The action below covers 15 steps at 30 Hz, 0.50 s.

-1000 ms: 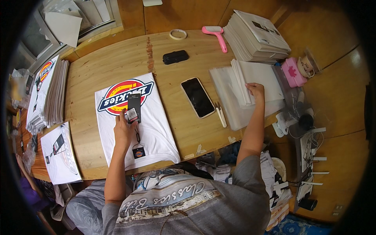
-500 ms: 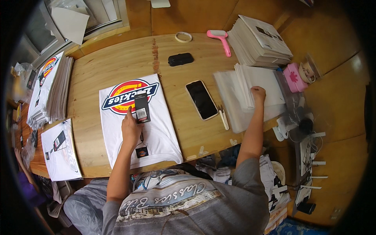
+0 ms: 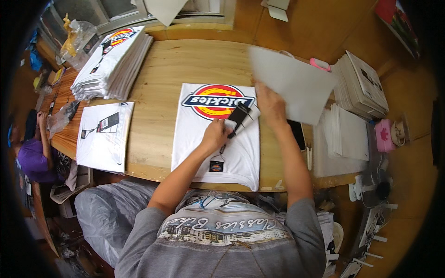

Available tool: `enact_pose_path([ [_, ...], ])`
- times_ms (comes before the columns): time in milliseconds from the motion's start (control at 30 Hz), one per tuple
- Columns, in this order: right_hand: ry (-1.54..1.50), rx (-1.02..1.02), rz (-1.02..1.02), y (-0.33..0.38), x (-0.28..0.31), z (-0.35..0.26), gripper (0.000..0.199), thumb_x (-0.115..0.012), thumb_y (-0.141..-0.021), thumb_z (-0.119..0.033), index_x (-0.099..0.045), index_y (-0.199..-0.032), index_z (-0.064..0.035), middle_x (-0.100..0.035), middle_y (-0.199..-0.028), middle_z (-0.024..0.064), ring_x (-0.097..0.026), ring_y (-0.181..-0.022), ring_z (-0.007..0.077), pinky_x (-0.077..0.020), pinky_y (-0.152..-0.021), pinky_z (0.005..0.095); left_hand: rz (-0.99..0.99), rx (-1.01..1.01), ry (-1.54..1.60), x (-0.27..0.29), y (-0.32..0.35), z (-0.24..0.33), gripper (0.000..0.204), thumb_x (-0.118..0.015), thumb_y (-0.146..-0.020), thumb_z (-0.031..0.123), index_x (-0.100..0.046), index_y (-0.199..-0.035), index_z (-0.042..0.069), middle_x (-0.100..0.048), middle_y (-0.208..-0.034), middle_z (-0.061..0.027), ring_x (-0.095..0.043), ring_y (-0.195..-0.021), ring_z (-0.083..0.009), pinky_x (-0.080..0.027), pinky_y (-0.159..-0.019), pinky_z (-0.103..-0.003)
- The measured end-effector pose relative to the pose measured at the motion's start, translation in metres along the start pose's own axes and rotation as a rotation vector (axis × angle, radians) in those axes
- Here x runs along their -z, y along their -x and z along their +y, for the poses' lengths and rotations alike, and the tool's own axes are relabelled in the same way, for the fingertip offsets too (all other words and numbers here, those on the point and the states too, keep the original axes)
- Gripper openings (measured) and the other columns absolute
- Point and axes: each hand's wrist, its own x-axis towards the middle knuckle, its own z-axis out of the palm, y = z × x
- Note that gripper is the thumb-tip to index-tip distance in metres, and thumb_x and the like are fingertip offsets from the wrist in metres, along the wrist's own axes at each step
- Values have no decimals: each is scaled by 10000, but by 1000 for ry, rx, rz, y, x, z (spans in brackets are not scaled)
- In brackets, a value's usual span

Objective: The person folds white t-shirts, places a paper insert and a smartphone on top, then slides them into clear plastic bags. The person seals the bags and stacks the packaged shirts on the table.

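Observation:
A folded white T-shirt [image 3: 194,143] with a colourful printed logo lies flat on the wooden table in front of me. My left hand [image 3: 215,135] is closed on the shirt's black hang tag [image 3: 239,114], which is lifted at a slant and fanned above the print. A small black square label [image 3: 216,166] lies on the shirt nearer to me. In my right hand [image 3: 273,104] is a white sheet [image 3: 294,83], slightly blurred, raised just right of the shirt; its near-left edge meets my fingers. The sheet partly hides a phone [image 3: 297,134].
At far left stands a stack of folded white shirts [image 3: 123,69]; nearer lies a bagged one [image 3: 104,148]. On the right are white sheets [image 3: 350,132] on clear bags [image 3: 331,167], a packaged stack [image 3: 359,85], a pink box [image 3: 384,135] and tweezers [image 3: 309,157]. Another person [image 3: 34,155] sits far left.
My right hand has brought a white sheet from the stack on the right over toward the shirt. My left hand has lifted the hang tag and tilted it. The whole view has shifted.

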Motion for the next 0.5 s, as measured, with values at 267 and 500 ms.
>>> enact_pose_path([
  [267,-147,395,-346,8,-48,-40,206,-441,-742,-111,-537,-922,-82,-551,-841,43,-537,-803,190,-428,-680,311,-489,167,830,75,67,0,321,-456,-854,157,-379,-1128,10,-517,-882,-38,-476,-791,-110,-412,-658,-234],
  [500,-64,473,-362,44,-48,-57,138,-457,-737,-116,-544,-844,-119,-545,-1003,20,-494,-982,249,-426,-702,335,-69,-47,426,65,12,-15,355,-501,-819,165,-395,-1120,8,-498,-969,-86,-464,-885,-179,-382,-787,-281],
])
